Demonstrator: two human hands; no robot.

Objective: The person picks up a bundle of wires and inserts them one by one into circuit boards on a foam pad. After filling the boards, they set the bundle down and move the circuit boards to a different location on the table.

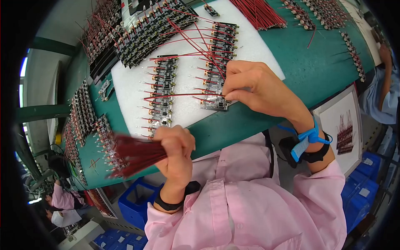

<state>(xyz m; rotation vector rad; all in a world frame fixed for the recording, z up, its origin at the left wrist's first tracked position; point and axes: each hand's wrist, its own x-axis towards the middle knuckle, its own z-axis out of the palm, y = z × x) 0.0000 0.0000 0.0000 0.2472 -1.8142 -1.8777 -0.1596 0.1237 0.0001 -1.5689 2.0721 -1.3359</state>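
Note:
A bundle of thin dark red wires (pixel 137 155) is gripped in my left hand (pixel 175 152), its far end smeared by motion. My right hand (pixel 256 87) pinches one red wire (pixel 183 95) by its end, at the lower right corner of a strip of small circuit boards (pixel 216 75). That wire stretches leftward over a second strip of circuit boards (pixel 164 83). Short red leads stick out of both strips' left sides, and several long red wires lie across their upper parts. Both strips rest on a white foam sheet (pixel 187 73).
More board strips (pixel 154 33) are piled at the back left. A heap of red wires (pixel 260 14) lies at the far side of the green table mat (pixel 300 68). Assembled strips (pixel 75 121) sit at the left. Blue bins (pixel 137 198) stand below the table; another person (pixel 381 83) is at right.

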